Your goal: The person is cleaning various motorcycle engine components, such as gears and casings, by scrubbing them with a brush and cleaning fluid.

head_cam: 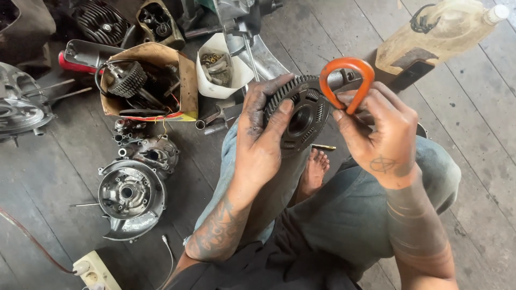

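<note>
My left hand (263,142) grips a round toothed metal gear (302,115), dark and greasy, with the thumb pressed on its face and fingers curled over its top rim. My right hand (381,134) holds a tool with orange looped handles (346,80) against the gear's right side; the tool's tip is hidden behind my fingers. Both hands are smeared with black grease and held above my lap and bare foot (314,169).
On the wooden floor at left lie an engine case half (131,196), a cardboard box of gears and parts (148,80), a white tub of small hardware (217,67) and a cylinder head (99,21). A dirty plastic jug (435,35) lies upper right. A power strip (97,271) sits lower left.
</note>
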